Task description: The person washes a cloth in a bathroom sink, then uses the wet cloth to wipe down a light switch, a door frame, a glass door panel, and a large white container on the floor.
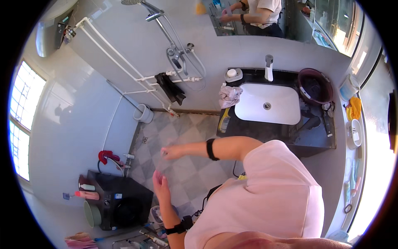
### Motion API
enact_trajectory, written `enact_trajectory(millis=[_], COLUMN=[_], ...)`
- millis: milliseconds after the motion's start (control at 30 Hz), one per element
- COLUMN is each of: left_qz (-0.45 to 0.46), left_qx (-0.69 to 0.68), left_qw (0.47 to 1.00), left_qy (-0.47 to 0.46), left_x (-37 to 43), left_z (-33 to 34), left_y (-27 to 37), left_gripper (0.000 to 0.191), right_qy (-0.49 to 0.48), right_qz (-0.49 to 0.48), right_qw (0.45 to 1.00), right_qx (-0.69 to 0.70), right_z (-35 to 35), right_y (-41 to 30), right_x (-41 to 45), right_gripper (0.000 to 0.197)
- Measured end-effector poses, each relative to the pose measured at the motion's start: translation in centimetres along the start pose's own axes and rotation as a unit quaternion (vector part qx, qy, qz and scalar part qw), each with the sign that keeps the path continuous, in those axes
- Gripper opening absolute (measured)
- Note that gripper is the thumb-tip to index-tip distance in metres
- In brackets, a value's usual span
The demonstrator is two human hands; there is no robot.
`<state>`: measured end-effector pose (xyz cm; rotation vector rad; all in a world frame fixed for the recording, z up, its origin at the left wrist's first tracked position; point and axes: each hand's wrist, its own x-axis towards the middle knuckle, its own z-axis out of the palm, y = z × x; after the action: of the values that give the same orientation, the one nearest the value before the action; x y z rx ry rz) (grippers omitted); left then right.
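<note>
My right hand (pixel 169 152) reaches out over the tiled floor (pixel 186 168), its fingers bent and blurred. Just below it in the picture is my left hand (pixel 161 183), fingers partly curled and palm side partly showing. The hands are apart. A faint, pale, see-through streak runs between them; whether it is a thin film or only blur I cannot tell. The wall mirror (pixel 289 18) reflects both forearms and something pale lilac at the hands. Each forearm wears a black band. Nearest to the left hand stands a black front-loading washing machine (pixel 119 202).
The black counter (pixel 258 132) holds a white basin (pixel 267 104), a crumpled cloth (pixel 230 96), a brush (pixel 224 124) and a purple tub (pixel 315 86). A white bucket (pixel 143 114) stands by the wall. Bottles lie on the washing machine; a cluttered rack (pixel 140 239) is below.
</note>
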<state>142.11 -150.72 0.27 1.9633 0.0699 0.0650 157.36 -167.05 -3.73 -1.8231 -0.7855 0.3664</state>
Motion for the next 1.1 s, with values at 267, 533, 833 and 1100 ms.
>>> enact_trajectory(millis=[267,533,833,1100], left_qz=[-0.105,-0.059,-0.220,-0.213], left_qx=[-0.130,0.261,-0.238,-0.120], left_qw=[0.944,0.906,0.876,0.856], left_qy=[0.284,0.328,0.358,0.455], left_x=[-11.6,-19.0,-15.9,-14.9], left_z=[-17.5,-24.5,-25.6,-27.0], left_y=[-9.1,-13.7,-10.3,-10.0], left_gripper=[0.035,0.025,0.026,0.009], right_qy=[-0.275,-0.423,-0.480,-0.609], right_qz=[-0.062,-0.080,0.145,0.229], right_qw=[0.953,0.899,0.801,0.669], right_qx=[0.112,0.081,0.326,0.361], right_z=[27.4,36.6,36.0,38.3], right_y=[-13.8,-14.9,-14.2,-15.8], right_x=[7.9,12.5,15.8,21.2], right_gripper=[0.034,0.035,0.035,0.044])
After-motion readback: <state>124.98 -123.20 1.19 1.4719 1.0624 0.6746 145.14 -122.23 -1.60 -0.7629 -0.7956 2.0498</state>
